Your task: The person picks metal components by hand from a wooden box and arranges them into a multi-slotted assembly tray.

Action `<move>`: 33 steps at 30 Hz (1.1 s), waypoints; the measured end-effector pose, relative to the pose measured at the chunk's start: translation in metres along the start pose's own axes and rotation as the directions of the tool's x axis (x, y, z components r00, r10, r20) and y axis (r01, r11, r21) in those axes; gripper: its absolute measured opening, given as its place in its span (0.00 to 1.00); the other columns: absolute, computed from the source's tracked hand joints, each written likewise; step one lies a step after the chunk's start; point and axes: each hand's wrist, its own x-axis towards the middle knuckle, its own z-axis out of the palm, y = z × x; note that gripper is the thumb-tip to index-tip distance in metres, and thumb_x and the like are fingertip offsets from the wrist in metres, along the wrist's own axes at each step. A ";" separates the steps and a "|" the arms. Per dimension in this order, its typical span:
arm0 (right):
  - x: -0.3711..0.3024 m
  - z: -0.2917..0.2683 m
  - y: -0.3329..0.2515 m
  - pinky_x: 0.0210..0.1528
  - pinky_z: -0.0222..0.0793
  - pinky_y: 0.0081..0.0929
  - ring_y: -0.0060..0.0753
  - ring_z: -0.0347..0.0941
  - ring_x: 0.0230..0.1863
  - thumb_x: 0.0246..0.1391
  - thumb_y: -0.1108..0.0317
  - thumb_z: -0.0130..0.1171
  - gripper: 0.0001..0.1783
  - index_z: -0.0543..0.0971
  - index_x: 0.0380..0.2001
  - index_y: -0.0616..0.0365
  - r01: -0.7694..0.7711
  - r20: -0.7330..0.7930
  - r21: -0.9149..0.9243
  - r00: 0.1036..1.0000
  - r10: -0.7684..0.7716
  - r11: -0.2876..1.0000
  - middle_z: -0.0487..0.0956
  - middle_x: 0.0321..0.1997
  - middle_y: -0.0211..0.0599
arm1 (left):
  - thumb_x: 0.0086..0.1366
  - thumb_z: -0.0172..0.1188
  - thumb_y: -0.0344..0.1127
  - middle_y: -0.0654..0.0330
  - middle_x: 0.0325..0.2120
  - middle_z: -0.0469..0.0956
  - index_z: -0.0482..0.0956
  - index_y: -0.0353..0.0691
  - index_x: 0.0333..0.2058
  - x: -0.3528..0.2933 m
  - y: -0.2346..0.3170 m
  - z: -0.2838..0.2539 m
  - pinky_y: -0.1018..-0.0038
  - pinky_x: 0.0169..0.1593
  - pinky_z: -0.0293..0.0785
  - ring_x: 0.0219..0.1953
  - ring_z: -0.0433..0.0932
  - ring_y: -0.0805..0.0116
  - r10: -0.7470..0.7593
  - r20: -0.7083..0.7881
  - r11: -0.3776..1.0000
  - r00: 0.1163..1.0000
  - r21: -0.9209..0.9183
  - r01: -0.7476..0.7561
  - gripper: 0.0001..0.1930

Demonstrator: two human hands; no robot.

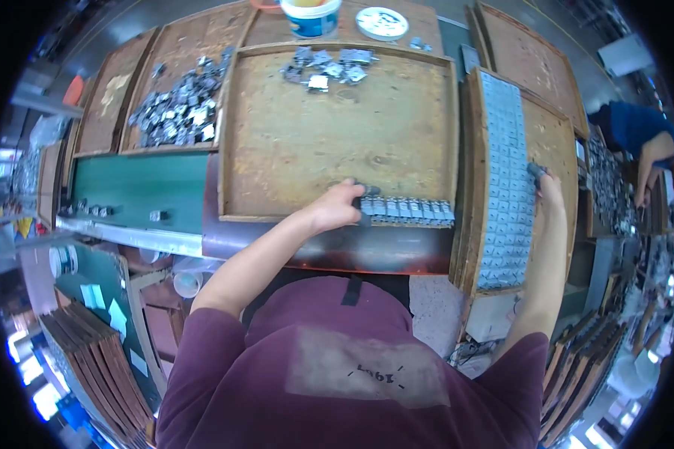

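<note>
My left hand (339, 208), dark covers on its fingertips, is closed around the left end of a row of small metal parts (408, 210). That row lies along the near edge of a shallow wooden tray (337, 135). To the right, my right hand (550, 188) sits over a second wooden tray (560, 142), its covered fingertips beside the right edge of a block of neatly lined-up metal parts (505, 179). Its fingers are curled in; anything between them is too small or hidden to make out. Loose metal pieces (328, 67) lie at the middle tray's far side.
A heap of loose metal parts (180, 105) fills a tray at the far left. Behind the middle tray stand a bucket (312, 19) and a round white lid (382, 24). Stacked wooden trays (97, 367) lean at lower left. Another person (644, 138) works at the far right.
</note>
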 end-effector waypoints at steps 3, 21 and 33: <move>0.034 -0.016 0.048 0.19 0.52 0.18 0.16 0.61 0.17 0.56 0.56 0.62 0.10 0.82 0.33 0.49 -0.063 -0.013 0.212 0.998 0.067 0.975 0.72 0.20 0.18 | 0.49 0.60 0.23 0.48 0.46 0.67 0.71 0.37 0.58 -0.010 0.009 0.000 0.66 0.51 0.72 0.47 0.71 0.54 0.047 -0.035 0.998 0.998 -0.035 -0.048 0.33; -0.126 0.075 -0.011 0.47 0.77 0.26 0.33 0.78 0.48 0.66 0.65 0.52 0.19 0.72 0.58 0.56 0.291 0.023 0.757 0.883 -0.469 0.585 0.78 0.54 0.38 | 0.58 0.55 0.39 0.42 0.36 0.82 0.77 0.32 0.47 -0.264 -0.241 -0.197 0.61 0.46 0.75 0.39 0.81 0.49 -0.534 -0.837 0.645 0.120 -0.311 0.698 0.21; -0.290 0.225 -0.079 0.43 0.79 0.28 0.29 0.78 0.43 0.56 0.76 0.64 0.20 0.74 0.51 0.64 0.233 0.320 0.664 0.770 -0.552 0.710 0.79 0.44 0.36 | 0.58 0.66 0.24 0.58 0.47 0.80 0.75 0.34 0.54 -0.176 -0.003 -0.049 0.72 0.53 0.75 0.49 0.79 0.67 -0.120 -0.570 0.532 0.813 -0.728 -0.432 0.24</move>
